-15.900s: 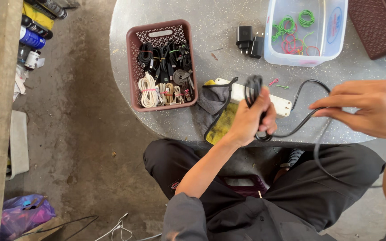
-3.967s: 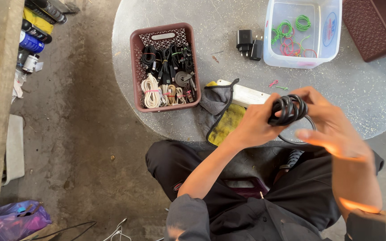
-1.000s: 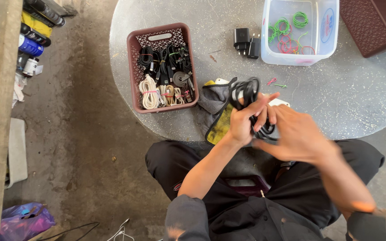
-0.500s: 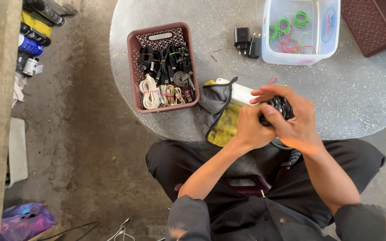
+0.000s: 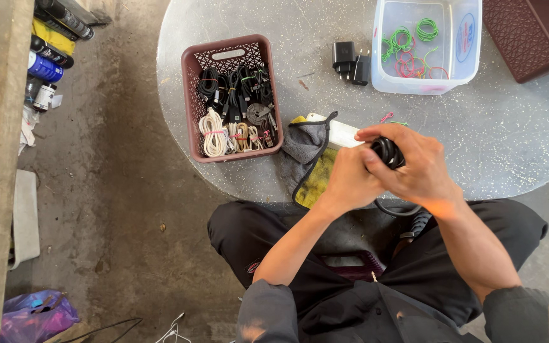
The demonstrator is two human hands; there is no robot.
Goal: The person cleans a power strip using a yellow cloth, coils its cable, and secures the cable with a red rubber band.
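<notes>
A round grey tabletop (image 5: 509, 140) carries a maroon basket (image 5: 192, 95) of bundled cables and a clear plastic tub (image 5: 471, 60) of rubber bands. At its near edge, over a grey-and-yellow cloth (image 5: 306, 152), the left hand (image 5: 347, 181) and right hand (image 5: 417, 168) clasp a coiled black cable (image 5: 387, 151) between them, one loop hanging below.

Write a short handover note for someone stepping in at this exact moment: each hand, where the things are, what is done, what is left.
Left hand and right hand: both clasp a coiled black cable over the table edge.
Maroon basket holds bundled cables. Clear tub holds coloured bands. Two black chargers lie between them.
Done: cable coiled.
Left: a loop hangs below the hands; no band visible on the coil.
</notes>
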